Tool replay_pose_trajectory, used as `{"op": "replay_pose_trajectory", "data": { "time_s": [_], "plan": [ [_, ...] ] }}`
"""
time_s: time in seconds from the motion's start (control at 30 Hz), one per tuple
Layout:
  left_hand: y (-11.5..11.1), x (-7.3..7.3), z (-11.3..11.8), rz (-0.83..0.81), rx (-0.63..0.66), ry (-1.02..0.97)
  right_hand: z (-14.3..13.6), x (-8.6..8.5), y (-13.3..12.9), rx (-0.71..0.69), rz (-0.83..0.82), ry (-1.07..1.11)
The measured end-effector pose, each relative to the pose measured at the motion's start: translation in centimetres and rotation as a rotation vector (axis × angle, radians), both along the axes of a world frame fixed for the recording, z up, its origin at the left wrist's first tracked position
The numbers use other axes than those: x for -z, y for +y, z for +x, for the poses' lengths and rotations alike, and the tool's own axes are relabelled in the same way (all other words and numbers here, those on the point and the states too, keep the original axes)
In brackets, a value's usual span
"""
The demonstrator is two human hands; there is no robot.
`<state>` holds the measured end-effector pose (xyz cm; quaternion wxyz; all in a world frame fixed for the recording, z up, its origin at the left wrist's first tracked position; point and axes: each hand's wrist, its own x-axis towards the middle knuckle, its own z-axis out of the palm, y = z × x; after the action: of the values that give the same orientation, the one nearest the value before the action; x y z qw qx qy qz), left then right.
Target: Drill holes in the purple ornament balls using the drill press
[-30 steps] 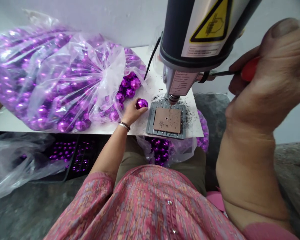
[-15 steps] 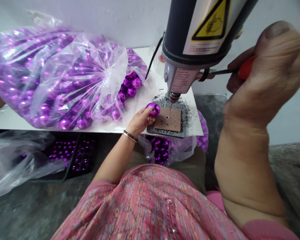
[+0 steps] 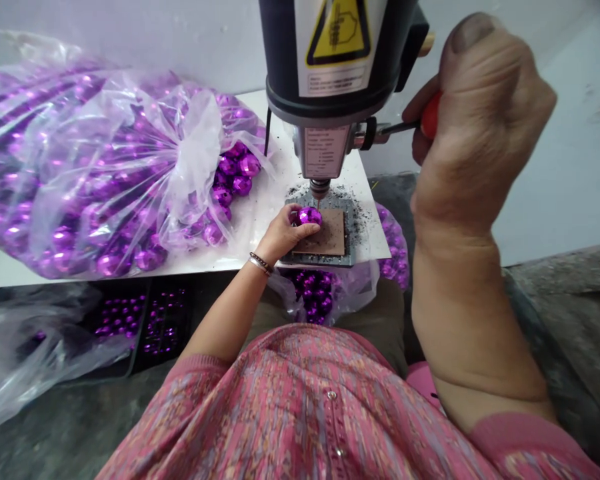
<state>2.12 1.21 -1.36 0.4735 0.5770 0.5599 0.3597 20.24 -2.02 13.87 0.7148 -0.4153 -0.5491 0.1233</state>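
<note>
My left hand grips a shiny purple faceted ball between thumb and fingers. The ball is over the brown board on the base of a drill press, right beneath its chuck. Whether the thin bit touches the ball I cannot tell. At the upper right, my right hand is closed around the red knob of the press's feed lever. The hole in the board is hidden by the ball and hand.
A big clear plastic bag of purple balls lies on the white table at left. Dark shavings surround the press base. Another bag of balls hangs below the table edge, and black trays with purple pieces sit underneath at left.
My left hand has carried the ball from the board's left edge to under the bit. The right hand stays on the lever knob. The whole view has shifted, with the press now further left.
</note>
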Motion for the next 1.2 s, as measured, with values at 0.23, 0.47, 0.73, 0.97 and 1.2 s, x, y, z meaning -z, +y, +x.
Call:
{"op": "replay_pose_trajectory", "data": {
  "time_s": [0.23, 0.47, 0.73, 0.97, 1.2],
  "plan": [
    [-0.7, -1.2, 0.9, 0.096, 0.105, 0.293, 0.2, -0.4, 0.1, 0.014, -0.048, -0.022],
    [-0.7, -0.6, 1.1, 0.144, 0.159, 0.346, 0.7, -0.8, 0.3, -0.008, -0.109, 0.015],
    [-1.1, -0.9, 1.5, 0.163, 0.174, 0.556, 0.1, -0.4, 0.3, -0.015, -0.060, 0.057],
    [-1.2, -0.5, 1.3, 0.206, 0.218, 0.544, -0.1, -0.2, 0.1, 0.018, -0.054, 0.083],
    [-1.1, 0.2, 0.4, 0.235, 0.267, 0.427, -0.1, 0.2, 0.3, 0.086, -0.008, 0.064]
  ]
}}
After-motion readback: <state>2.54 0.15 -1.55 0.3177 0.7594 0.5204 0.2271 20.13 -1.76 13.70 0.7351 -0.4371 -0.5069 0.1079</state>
